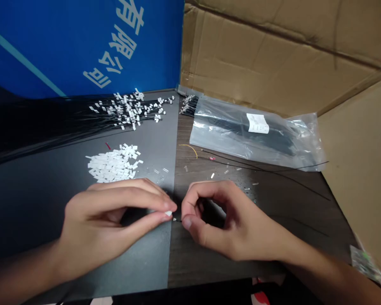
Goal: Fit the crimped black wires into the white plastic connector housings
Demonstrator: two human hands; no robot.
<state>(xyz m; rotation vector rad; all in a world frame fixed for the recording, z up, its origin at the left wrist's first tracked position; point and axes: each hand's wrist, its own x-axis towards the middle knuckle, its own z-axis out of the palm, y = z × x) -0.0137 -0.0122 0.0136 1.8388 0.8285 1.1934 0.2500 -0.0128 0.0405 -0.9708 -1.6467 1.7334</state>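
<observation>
My left hand (114, 220) pinches a small white plastic connector housing (168, 213) between thumb and fingertips. Close to it, my right hand (219, 220) is closed on a thin black wire whose metal terminal (175, 219) pokes out past the thumb. A small gap separates the terminal from the housing. Beyond my left hand lies a pile of loose white connector housings (111, 165). Farther back on the left is a bundle of black wires (51, 123) with white housings (130, 110) on their ends.
A clear plastic bag (206, 131) of black wires lies at the back right. Loose black wires (292, 170), a yellow wire (192, 148) and tiny clear scraps are scattered before it. A blue panel (66, 42) and cardboard walls (257, 55) enclose the back.
</observation>
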